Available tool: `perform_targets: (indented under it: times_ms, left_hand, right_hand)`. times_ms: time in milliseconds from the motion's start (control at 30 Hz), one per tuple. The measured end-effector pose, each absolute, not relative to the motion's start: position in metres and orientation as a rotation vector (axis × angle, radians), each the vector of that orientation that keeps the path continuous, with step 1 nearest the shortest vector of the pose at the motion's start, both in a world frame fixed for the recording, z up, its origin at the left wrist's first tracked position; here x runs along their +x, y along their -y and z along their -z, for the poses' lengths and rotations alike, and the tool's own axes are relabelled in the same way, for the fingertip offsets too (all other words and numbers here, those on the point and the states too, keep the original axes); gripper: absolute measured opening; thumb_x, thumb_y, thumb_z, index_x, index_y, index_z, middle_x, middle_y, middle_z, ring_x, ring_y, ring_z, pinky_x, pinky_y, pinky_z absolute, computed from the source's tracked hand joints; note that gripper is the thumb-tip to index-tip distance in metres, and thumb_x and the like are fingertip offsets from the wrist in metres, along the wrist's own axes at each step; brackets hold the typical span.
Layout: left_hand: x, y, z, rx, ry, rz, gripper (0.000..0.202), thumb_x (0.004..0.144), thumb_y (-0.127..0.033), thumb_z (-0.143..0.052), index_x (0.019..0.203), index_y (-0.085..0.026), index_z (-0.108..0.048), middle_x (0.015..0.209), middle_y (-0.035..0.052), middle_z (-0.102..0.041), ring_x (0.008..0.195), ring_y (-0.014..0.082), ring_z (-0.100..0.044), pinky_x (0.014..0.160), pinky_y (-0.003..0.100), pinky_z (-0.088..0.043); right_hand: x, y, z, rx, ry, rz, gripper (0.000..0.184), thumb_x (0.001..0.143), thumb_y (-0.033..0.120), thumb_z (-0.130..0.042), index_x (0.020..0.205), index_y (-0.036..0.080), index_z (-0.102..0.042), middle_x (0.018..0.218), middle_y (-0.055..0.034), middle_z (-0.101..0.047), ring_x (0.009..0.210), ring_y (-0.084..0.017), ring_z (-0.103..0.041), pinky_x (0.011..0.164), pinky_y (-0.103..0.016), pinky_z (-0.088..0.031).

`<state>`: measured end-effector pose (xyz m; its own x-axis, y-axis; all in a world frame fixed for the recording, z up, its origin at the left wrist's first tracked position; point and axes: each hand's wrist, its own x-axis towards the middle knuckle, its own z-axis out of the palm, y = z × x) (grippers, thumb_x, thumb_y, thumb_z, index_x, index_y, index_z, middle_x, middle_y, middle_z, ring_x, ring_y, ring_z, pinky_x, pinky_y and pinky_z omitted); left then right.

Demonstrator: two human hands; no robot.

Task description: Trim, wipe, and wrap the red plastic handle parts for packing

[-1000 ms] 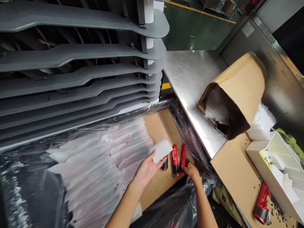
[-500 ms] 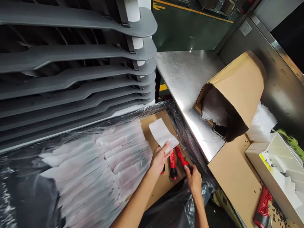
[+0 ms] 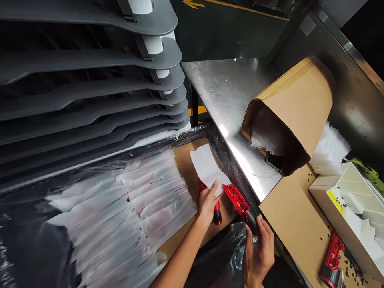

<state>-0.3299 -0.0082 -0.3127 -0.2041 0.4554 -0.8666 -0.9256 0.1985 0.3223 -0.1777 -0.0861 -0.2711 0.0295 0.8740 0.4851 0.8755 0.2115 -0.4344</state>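
Observation:
My left hand (image 3: 207, 205) pinches the lower end of a thin white sleeve (image 3: 208, 166), held flat over the cardboard. To its right, my right hand (image 3: 258, 248) has thumb and fingers around the black end of a red-and-black plastic housing (image 3: 237, 200). The housing's red tip is at the lower right corner of the sleeve. Beneath my left hand lies another red-and-black housing (image 3: 217, 216), partly hidden by the hand. Rows of pieces in whitish translucent sleeves (image 3: 126, 212) fill the left of the cardboard sheet (image 3: 183, 158).
Dark plastic film (image 3: 27, 248) surrounds the layer. Stacked grey trays (image 3: 90, 90) rise behind it. On the metal table (image 3: 216, 88) at right are a cardboard box (image 3: 303, 104) with sleeves inside, a sleeve stack (image 3: 328, 154), a white bin (image 3: 336, 192) and another red housing (image 3: 332, 256).
My right hand has moved right and toward me, bringing a housing up from the cardboard. My left hand and the sleeve have shifted slightly right. The camera view has turned a little.

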Motion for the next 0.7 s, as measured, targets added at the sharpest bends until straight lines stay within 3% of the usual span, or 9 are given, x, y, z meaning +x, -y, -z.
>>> perform_targets:
  times_ms: [167, 333, 433, 500, 633, 700]
  left_hand:
    - [-0.331, 0.016, 0.313, -0.574, -1.161, -1.371, 0.006, 0.082, -0.015, -0.074, 0.084, -0.012, -0.069, 0.076, 0.0042, -0.074, 0.068, 0.0124, -0.07, 0.073, 0.027, -0.059]
    - [-0.323, 0.017, 0.31, -0.603, -1.103, -1.424, 0.01, 0.081, -0.019, -0.075, 0.082, -0.015, -0.066, 0.074, -0.0003, -0.072, 0.064, 0.0104, -0.067, 0.066, 0.023, -0.057]
    - [-0.322, 0.016, 0.307, -0.593, -1.035, -1.442, 0.014, 0.081, -0.026, -0.075, 0.085, -0.016, -0.066, 0.075, -0.0003, -0.072, 0.059, 0.0098, -0.065, 0.057, 0.02, -0.054]
    - [-0.325, 0.017, 0.305, -0.586, -0.997, -1.442, 0.014, 0.086, -0.029, -0.07, 0.089, -0.017, -0.067, 0.077, 0.0005, -0.073, 0.058, 0.0099, -0.064, 0.056, 0.02, -0.052]
    - [-0.334, 0.022, 0.301, -0.571, -0.979, -1.442, 0.018, 0.094, -0.033, -0.057, 0.1, -0.019, -0.067, 0.091, 0.0033, -0.076, 0.075, 0.0131, -0.07, 0.068, 0.023, -0.055]
    - [-0.337, 0.025, 0.303, -0.555, -1.003, -1.446, 0.02, 0.093, -0.034, -0.059, 0.102, -0.019, -0.068, 0.096, 0.004, -0.077, 0.084, 0.0147, -0.071, 0.076, 0.024, -0.054]
  right_hand:
    - [-0.175, 0.087, 0.27, -1.598, 1.874, 0.076, 0.035, 0.091, 0.016, -0.064, 0.126, 0.016, -0.059, 0.111, -0.015, -0.066, 0.101, -0.025, -0.067, 0.084, -0.039, -0.056]
    - [-0.185, 0.094, 0.272, -1.563, 1.837, 0.019, 0.035, 0.09, 0.015, -0.066, 0.124, 0.017, -0.06, 0.113, -0.0146, -0.066, 0.102, -0.024, -0.067, 0.089, -0.039, -0.054]
    - [-0.186, 0.101, 0.276, -1.647, 1.705, -0.243, 0.032, 0.091, 0.027, -0.065, 0.122, 0.017, -0.062, 0.116, -0.0147, -0.066, 0.106, -0.025, -0.066, 0.091, -0.039, -0.053]
    - [-0.181, 0.106, 0.279, -1.761, 1.565, -0.532, 0.041, 0.092, 0.039, -0.061, 0.126, 0.016, -0.061, 0.122, -0.0157, -0.065, 0.11, -0.027, -0.064, 0.092, -0.039, -0.053]
    - [-0.167, 0.109, 0.281, -1.932, 1.271, -1.064, 0.071, 0.083, 0.054, -0.066, 0.14, 0.014, -0.05, 0.129, -0.0159, -0.064, 0.115, -0.028, -0.063, 0.092, -0.035, -0.053]
    - [-0.164, 0.107, 0.276, -1.959, 1.149, -1.212, 0.077, 0.077, 0.058, -0.071, 0.136, 0.013, -0.053, 0.123, -0.0146, -0.068, 0.111, -0.028, -0.065, 0.087, -0.033, -0.055]
